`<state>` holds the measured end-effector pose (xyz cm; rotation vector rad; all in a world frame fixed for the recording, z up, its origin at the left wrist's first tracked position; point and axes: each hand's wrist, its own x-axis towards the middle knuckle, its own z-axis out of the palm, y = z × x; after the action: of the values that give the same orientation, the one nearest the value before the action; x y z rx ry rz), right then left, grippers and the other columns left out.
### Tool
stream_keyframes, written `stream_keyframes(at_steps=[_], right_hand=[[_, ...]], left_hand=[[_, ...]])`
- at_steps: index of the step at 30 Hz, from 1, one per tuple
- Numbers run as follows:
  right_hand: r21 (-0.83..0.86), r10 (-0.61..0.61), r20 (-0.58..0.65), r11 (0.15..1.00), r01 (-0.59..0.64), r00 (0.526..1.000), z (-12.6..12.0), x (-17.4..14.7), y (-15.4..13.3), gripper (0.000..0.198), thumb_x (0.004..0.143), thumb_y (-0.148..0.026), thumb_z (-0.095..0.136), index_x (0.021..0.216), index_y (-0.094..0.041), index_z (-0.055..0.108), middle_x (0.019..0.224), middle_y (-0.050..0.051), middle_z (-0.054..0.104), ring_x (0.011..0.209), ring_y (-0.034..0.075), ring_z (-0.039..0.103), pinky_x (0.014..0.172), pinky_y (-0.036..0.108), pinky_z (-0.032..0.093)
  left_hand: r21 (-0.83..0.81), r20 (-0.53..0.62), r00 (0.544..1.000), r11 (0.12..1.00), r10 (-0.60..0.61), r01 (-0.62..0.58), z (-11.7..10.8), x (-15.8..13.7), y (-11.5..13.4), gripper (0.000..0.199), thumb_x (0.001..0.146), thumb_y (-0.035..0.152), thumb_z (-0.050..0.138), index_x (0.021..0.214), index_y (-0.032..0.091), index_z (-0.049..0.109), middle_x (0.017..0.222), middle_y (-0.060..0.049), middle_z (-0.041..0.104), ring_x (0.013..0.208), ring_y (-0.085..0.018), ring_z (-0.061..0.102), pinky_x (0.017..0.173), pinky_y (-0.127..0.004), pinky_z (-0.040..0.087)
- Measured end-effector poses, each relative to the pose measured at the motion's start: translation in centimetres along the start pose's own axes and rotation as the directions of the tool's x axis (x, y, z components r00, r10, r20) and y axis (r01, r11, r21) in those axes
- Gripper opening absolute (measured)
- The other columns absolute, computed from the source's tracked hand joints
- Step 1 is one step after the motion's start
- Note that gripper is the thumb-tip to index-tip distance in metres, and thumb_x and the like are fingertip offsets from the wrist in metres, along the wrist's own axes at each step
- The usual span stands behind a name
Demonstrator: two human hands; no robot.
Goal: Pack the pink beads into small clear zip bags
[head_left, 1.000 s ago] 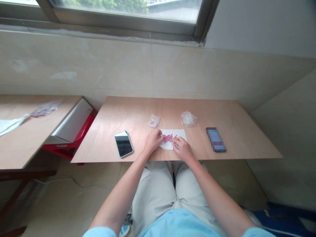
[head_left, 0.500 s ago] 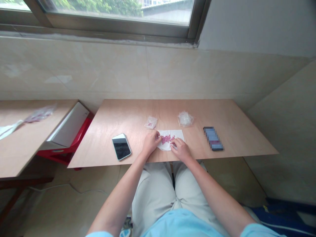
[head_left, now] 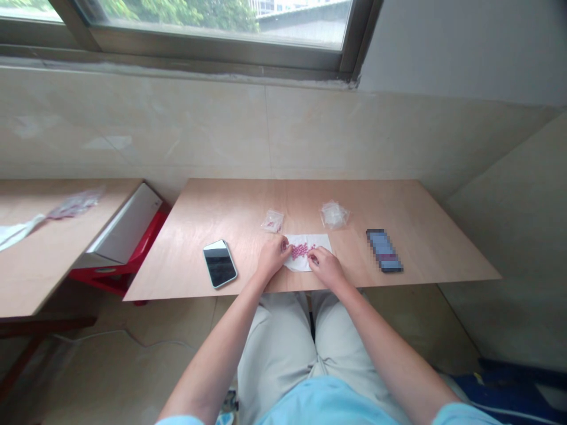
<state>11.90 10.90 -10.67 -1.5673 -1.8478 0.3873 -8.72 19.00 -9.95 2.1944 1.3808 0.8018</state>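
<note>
Small pink-red beads [head_left: 300,251] lie in a loose cluster on a white sheet [head_left: 323,240] near the table's front edge. My left hand [head_left: 273,255] rests at the sheet's left side, its thumb and fingers closed in a pinch; whatever is between them is too small to make out. On the right, my right hand [head_left: 326,264] is over the sheet beside the beads, fingertips pressed together, and what they hold is hidden. Just beyond my left hand lies a small clear bag [head_left: 273,221] with a few pink beads inside.
A pile of clear plastic bags [head_left: 334,215] lies farther back on the wooden table [head_left: 239,203]. One phone [head_left: 220,264] is at the left, another phone [head_left: 384,250] at the right. A second table [head_left: 26,277] stands left, beside a red stool [head_left: 148,239].
The whole view has shifted slightly. My right fingertips have closed together a little more beside the beads; my left hand keeps its place by the sheet.
</note>
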Motion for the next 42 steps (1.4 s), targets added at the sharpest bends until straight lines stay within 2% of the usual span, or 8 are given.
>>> stream_keyframes(at_steps=[4,9,13,16,21,30,37,42], right_hand=[[0.185,0.115,-0.101,0.978,-0.095,0.988,0.0,0.8,-0.6,0.010,0.089,-0.020,0.056,0.091,-0.021,0.066,0.088,0.004,0.069,0.074,0.018,0.064,0.073,0.029,0.050],[0.404,0.268,-0.192,0.898,-0.173,0.944,1.3,3.0,-2.7,0.013,0.090,-0.028,0.056,0.095,-0.019,0.065,0.088,0.005,0.072,0.077,0.019,0.067,0.071,0.029,0.053],[0.303,0.097,-0.073,0.950,-0.071,0.993,2.1,4.7,-5.0,0.018,0.098,-0.032,0.055,0.104,-0.020,0.068,0.097,0.007,0.071,0.084,0.019,0.067,0.076,0.032,0.056],[0.247,0.002,0.002,0.969,-0.002,1.000,2.1,5.4,-6.0,0.024,0.100,-0.036,0.060,0.115,-0.018,0.065,0.113,0.008,0.067,0.095,0.019,0.066,0.085,0.038,0.057],[0.246,-0.035,0.023,0.969,0.028,0.999,1.0,5.1,-5.0,0.020,0.098,-0.031,0.059,0.109,-0.022,0.072,0.103,0.006,0.072,0.093,0.020,0.067,0.086,0.036,0.056],[0.060,0.057,-0.068,0.997,-0.053,0.996,-1.8,1.2,1.5,0.022,0.091,-0.018,0.053,0.100,-0.021,0.073,0.099,0.007,0.073,0.081,0.020,0.066,0.079,0.032,0.052],[-0.012,-0.022,-0.014,1.000,0.022,1.000,-1.0,-0.9,1.5,0.029,0.093,-0.016,0.053,0.114,-0.024,0.072,0.104,0.008,0.070,0.091,0.022,0.065,0.084,0.032,0.052],[-0.016,-0.040,-0.026,0.999,0.040,0.999,-0.3,-1.2,1.4,0.027,0.093,-0.016,0.054,0.112,-0.024,0.072,0.105,0.008,0.068,0.096,0.023,0.065,0.088,0.033,0.051]], left_hand=[[-0.001,0.003,1.000,1.000,-0.002,0.002,-0.1,0.0,0.1,0.008,0.088,0.028,0.063,0.087,0.020,0.062,0.082,-0.003,0.066,0.075,-0.018,0.059,0.068,-0.028,0.038],[-0.016,0.017,1.000,1.000,-0.022,0.022,-0.2,0.0,0.2,0.009,0.088,0.029,0.062,0.088,0.020,0.062,0.083,-0.004,0.066,0.076,-0.018,0.059,0.069,-0.028,0.039],[-0.048,0.030,0.999,0.998,-0.028,0.029,-0.2,0.0,0.1,0.003,0.086,0.022,0.060,0.088,0.020,0.061,0.085,-0.004,0.067,0.078,-0.019,0.061,0.070,-0.029,0.040],[-0.060,0.035,0.999,0.998,-0.019,0.021,-0.2,-0.1,0.0,0.008,0.084,0.015,0.055,0.088,0.020,0.060,0.088,-0.005,0.068,0.080,-0.020,0.062,0.071,-0.029,0.041],[-0.066,0.039,0.999,0.997,-0.026,0.028,-0.1,0.0,-0.2,0.005,0.085,0.020,0.059,0.089,0.020,0.060,0.085,-0.004,0.067,0.078,-0.019,0.061,0.069,-0.028,0.041],[-0.025,0.009,0.999,0.999,-0.041,0.042,0.2,0.0,-0.1,0.010,0.089,0.030,0.062,0.090,0.020,0.062,0.085,-0.003,0.067,0.077,-0.019,0.061,0.070,-0.029,0.041],[-0.012,-0.001,0.998,0.998,-0.057,0.057,0.3,-0.2,0.1,0.010,0.088,0.030,0.063,0.090,0.021,0.061,0.087,-0.004,0.068,0.079,-0.020,0.061,0.070,-0.029,0.041],[-0.007,0.007,0.999,0.999,-0.053,0.053,0.2,-0.2,0.1,0.009,0.089,0.030,0.062,0.090,0.021,0.061,0.086,-0.004,0.068,0.079,-0.020,0.061,0.070,-0.030,0.041]])
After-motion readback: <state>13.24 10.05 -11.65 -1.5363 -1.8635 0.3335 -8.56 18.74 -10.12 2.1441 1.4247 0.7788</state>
